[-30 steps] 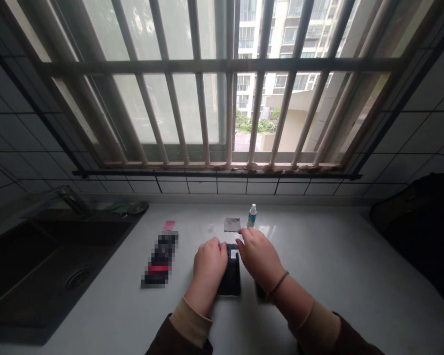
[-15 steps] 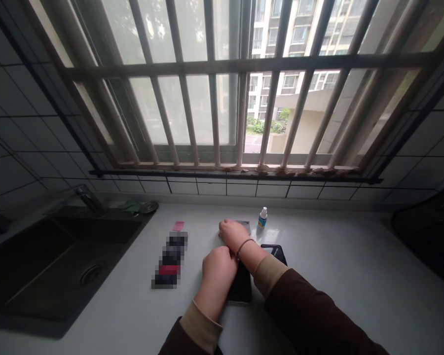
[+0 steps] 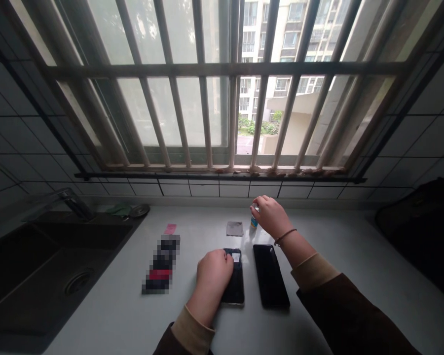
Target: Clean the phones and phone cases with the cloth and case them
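Note:
My right hand point(image 3: 272, 215) is closed around the white top of a small bottle point(image 3: 254, 222) with a blue and yellow label, upright on the counter. My left hand point(image 3: 214, 270) is curled over the left side of a black phone point(image 3: 236, 286); its fingertips are tucked under, so anything inside them is hidden. To the right of that phone lies a second, longer black phone point(image 3: 271, 276), screen up and untouched. A small grey square cloth point(image 3: 235, 229) lies flat between the left-hand phone and the wall.
A pink slip point(image 3: 170, 229) and a blurred-out dark strip with a red band point(image 3: 160, 274) lie left of my hands. Further left is a dark sink point(image 3: 66, 276) with a tap point(image 3: 76, 204). A black bag-like object point(image 3: 422, 236) stands at the right, below the barred window.
My right hand has moved right, from beside the grey cloth to the bottle, uncovering the cloth and the right-hand phone. My left hand stays over the left-hand phone. The view has shifted slightly.

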Available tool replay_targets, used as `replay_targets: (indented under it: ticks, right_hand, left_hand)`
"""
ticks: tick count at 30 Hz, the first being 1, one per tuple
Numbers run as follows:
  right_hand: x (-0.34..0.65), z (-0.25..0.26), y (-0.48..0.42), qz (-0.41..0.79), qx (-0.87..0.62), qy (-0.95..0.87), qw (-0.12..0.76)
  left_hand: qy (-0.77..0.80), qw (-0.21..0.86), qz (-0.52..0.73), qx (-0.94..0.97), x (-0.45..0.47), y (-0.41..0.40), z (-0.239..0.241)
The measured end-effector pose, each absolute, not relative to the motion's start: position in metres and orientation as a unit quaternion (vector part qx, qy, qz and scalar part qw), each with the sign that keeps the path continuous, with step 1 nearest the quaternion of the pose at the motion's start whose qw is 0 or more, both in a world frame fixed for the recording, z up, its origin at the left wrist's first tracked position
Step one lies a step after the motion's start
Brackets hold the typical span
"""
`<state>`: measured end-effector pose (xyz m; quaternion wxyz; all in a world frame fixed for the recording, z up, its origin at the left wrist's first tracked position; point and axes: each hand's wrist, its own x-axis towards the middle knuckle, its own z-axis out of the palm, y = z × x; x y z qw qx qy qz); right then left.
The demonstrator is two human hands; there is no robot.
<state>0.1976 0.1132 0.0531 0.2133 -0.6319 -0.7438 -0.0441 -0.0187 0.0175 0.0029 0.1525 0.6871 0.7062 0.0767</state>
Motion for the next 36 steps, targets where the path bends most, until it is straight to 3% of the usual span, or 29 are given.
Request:
replay_targets:
  ticks: [26,32,36]
  right_hand:
    - [0.212,0.033,0.130,0.027,-0.646,-0.738,0.194]
    - [0.211,0.030,0.131,0.040,-0.643,-0.736,0.205]
    - [0.213,0.029,0.122,0.055,-0.646,-0.720,0.249]
  left_hand:
    - [0.705,0.149,0.086,0.688,-0.018,0.019,0.003]
    - [0.676,0.146,0.130,0.711,-0.016,0.019,0.005]
    - [0.616,0.137,0.231,0.741,-0.016,0.019,0.003]
